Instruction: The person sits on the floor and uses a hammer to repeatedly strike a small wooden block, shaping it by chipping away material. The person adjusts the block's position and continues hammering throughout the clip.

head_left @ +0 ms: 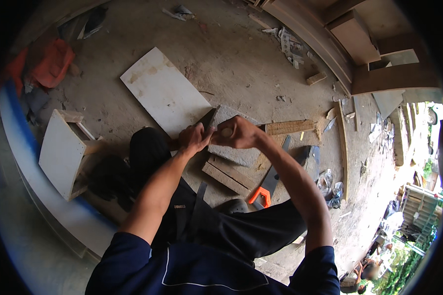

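Observation:
My right hand (238, 132) is closed around something with a round, pale end (226, 132); the rest of it is hidden in the fist. Close beside it, my left hand (195, 138) has its fingers bent and closed, and what they grip is hidden. Both hands are over a rough grey concrete block (243, 156). To the right of the block lies a wooden piece (290, 127) with a dark end near my right wrist. Just below the block is a short wooden piece (227, 175) with a dark slot along it.
A handsaw (266, 191) with an orange-and-black handle lies by my right forearm. Beyond my left hand is a stained white board (165, 91). A white-faced wooden box frame (61, 152) stands at left. Wooden furniture (389, 78) is at upper right, with plastic bottles (335, 194) below.

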